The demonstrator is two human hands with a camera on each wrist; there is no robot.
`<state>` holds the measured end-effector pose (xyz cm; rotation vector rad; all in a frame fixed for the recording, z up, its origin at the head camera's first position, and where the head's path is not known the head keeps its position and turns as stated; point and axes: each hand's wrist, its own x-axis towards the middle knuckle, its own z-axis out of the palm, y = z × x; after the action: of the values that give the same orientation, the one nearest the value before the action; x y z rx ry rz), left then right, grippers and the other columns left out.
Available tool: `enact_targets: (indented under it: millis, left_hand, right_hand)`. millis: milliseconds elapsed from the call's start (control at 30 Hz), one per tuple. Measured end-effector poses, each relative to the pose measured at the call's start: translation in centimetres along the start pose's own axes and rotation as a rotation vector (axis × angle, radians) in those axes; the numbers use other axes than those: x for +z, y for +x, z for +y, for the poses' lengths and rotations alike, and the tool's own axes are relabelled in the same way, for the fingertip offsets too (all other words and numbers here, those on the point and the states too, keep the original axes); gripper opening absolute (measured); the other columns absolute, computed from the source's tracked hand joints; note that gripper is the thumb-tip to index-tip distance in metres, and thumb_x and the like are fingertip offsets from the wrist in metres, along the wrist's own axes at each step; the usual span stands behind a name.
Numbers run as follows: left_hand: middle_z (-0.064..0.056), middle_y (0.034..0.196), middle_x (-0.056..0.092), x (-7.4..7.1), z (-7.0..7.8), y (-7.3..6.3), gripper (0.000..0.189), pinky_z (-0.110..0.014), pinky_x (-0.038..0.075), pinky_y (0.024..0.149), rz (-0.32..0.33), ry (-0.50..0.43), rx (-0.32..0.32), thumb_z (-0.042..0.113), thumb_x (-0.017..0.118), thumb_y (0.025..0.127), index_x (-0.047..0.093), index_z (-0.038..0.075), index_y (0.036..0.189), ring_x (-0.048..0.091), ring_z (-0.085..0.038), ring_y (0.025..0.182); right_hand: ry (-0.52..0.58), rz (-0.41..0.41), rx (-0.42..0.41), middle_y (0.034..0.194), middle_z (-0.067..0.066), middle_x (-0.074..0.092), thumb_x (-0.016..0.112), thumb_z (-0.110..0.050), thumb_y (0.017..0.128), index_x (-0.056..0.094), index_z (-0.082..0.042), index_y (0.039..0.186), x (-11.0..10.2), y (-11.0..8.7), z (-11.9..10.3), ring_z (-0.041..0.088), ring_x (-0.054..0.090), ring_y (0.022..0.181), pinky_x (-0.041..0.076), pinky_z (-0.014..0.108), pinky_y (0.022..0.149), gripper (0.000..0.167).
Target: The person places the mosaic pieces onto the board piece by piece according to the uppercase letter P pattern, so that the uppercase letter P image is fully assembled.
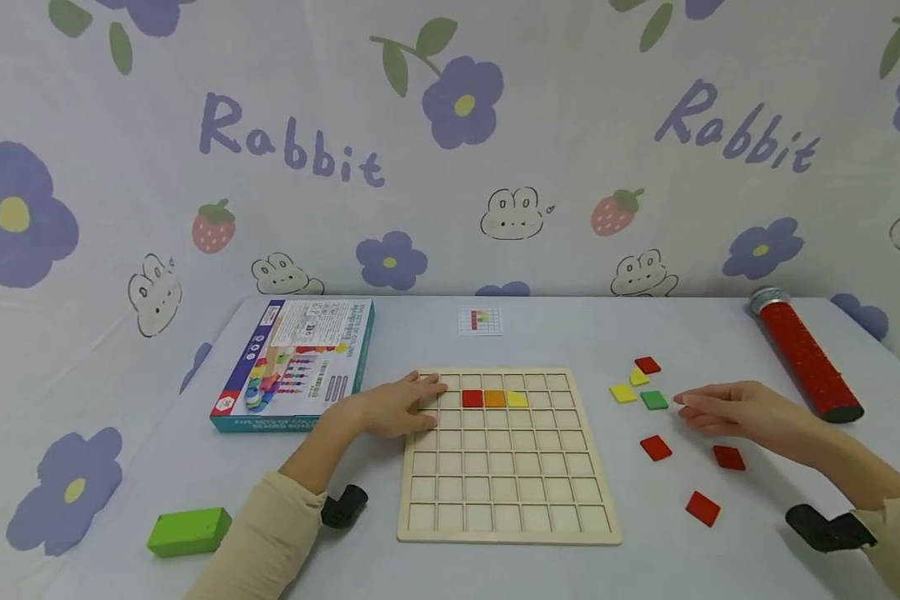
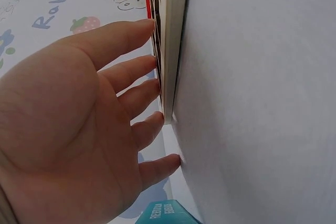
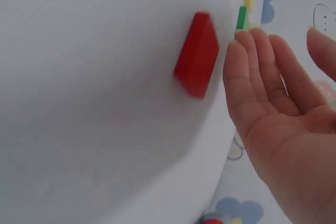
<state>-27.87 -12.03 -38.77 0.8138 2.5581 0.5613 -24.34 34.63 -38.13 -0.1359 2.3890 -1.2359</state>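
My left hand (image 1: pixel 399 406) rests on the upper left corner of a wooden grid board (image 1: pixel 511 536), fingertips touching its surface; the little finger reaches the table in the left wrist view. In the board's upper row lie a red tile (image 1: pixel 472 399), an orange tile (image 1: pixel 494 399) and a yellow tile (image 1: pixel 517 399). My right hand (image 1: pixel 750 412) hovers over the table right of the board, fingers extended and holding nothing. Just left of its fingertips is a green tile (image 1: pixel 654 400). Yellow tiles (image 1: pixel 623 393) and several red tiles (image 1: pixel 656 448) lie around; one red tile (image 3: pixel 198 56) is near the right wrist camera.
A small printed card (image 1: pixel 481 322) lies behind the board. At back left is a boxed toy set (image 1: pixel 315 358), with a green block (image 1: pixel 189 532) in front. A red cylinder (image 1: pixel 810 358) with a silver cap lies at the right. Patterned cloth (image 1: pixel 555 150) hangs behind.
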Motion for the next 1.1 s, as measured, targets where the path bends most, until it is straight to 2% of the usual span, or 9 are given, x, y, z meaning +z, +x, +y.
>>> enact_targets:
  millis: [167,267,467,700,933,1100]
  left_hand:
    - [-0.012,0.156,0.02,0.1,0.0,0.0,0.056,-0.049,0.013,0.113,-0.003,0.004,0.003,0.026,0.053,0.099,0.034,0.007,0.148,0.007,-0.034,0.143]
    - [-0.012,0.156,0.02,0.1,0.1,0.0,0.057,-0.048,0.013,0.113,-0.006,0.004,0.008,0.026,0.053,0.099,0.033,0.007,0.148,0.007,-0.034,0.143]
    - [-0.014,0.155,0.02,-0.2,0.3,-0.4,0.056,-0.048,0.013,0.113,-0.004,-0.012,0.011,0.023,0.053,0.099,0.033,0.005,0.148,0.007,-0.036,0.143]
    - [-0.016,0.155,0.019,-0.4,0.4,-0.4,0.056,-0.049,0.014,0.113,-0.011,-0.004,0.025,0.022,0.053,0.099,0.032,0.004,0.148,0.007,-0.037,0.142]
    - [-0.016,0.155,0.019,-0.2,0.5,-0.4,0.056,-0.05,0.014,0.113,-0.013,-0.014,0.028,0.023,0.053,0.099,0.033,0.004,0.148,0.007,-0.037,0.142]
    - [-0.016,0.155,0.019,-0.2,0.5,-0.3,0.057,-0.049,0.013,0.113,-0.011,-0.015,0.028,0.023,0.053,0.099,0.032,0.004,0.148,0.007,-0.037,0.142]
  right_hand:
    - [-0.059,-0.001,0.021,0.135,0.027,0.048,0.052,-0.035,0.098,0.038,0.007,0.141,-0.6,-1.1,1.4,0.036,0.054,0.117,0.048,0.048,0.091,0.062]
    - [-0.081,0.002,0.032,0.133,0.025,0.05,0.056,-0.034,0.097,0.04,0.006,0.141,-0.9,-1.6,2.0,0.033,0.054,0.113,0.047,0.054,0.088,0.062]
    - [-0.066,0.003,-0.016,0.12,0.02,0.059,0.064,-0.023,0.092,0.039,0.007,0.14,-0.9,-2.4,2.5,0.026,0.059,0.103,0.05,0.043,0.083,0.061]
    - [-0.083,-0.003,-0.112,0.113,0.021,0.059,0.068,-0.008,0.086,0.039,0.012,0.135,-0.4,-3.1,2.7,0.025,0.061,0.097,0.054,0.031,0.078,0.061]
    - [-0.19,0.036,-0.177,0.101,0.012,0.059,0.074,-0.006,0.081,0.046,0.014,0.129,-0.3,-3.5,3.0,0.017,0.058,0.085,0.055,0.025,0.07,0.058]
    - [-0.278,0.082,-0.217,0.098,0.011,0.062,0.076,-0.004,0.079,0.053,0.01,0.123,-0.1,-3.5,3.0,0.02,0.059,0.085,0.055,0.024,0.069,0.052]
